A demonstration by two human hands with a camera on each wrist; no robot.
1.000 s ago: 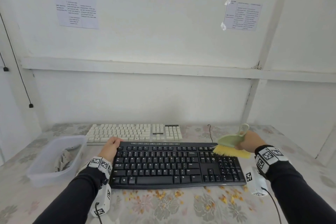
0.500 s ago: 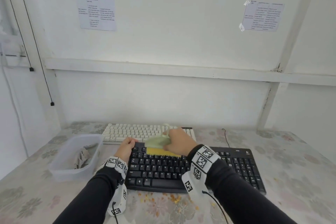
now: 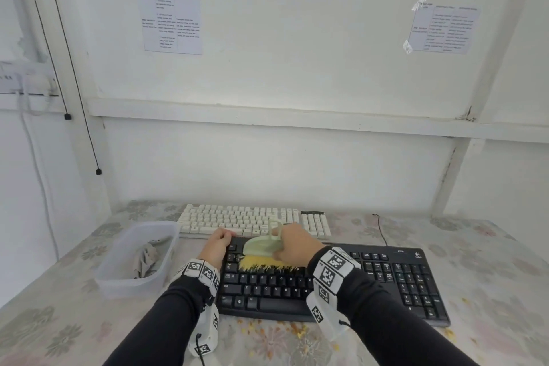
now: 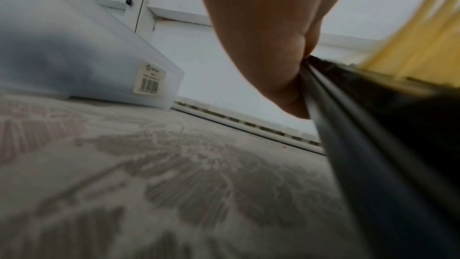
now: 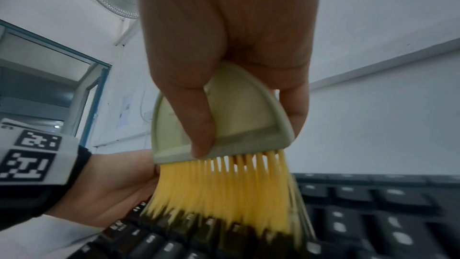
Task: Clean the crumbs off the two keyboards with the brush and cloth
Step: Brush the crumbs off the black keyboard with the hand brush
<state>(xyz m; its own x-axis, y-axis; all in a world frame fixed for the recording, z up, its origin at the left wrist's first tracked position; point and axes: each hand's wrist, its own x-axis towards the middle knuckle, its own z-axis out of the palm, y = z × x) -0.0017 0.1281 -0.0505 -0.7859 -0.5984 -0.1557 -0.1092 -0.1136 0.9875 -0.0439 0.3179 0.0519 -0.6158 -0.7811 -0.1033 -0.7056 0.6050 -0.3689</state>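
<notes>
Now the right hand (image 3: 292,244) grips the pale green brush (image 3: 261,246), its yellow bristles pressed on the upper-left keys of the black keyboard (image 3: 386,279); the left hand (image 3: 218,245) clasps that keyboard's far-left corner. Behind the black keyboard lies the white keyboard (image 3: 237,218); left of it, a crumpled cloth (image 3: 145,258) sits in a clear tub (image 3: 118,282).

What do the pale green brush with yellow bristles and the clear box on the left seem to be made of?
Pale green brush with yellow bristles: the body looks like matte moulded plastic, smooth and speckled; the bristles look synthetic, uniformly bright yellow. Clear box: likely frosted translucent plastic, since the cloth shows dimly through its wall.
</notes>
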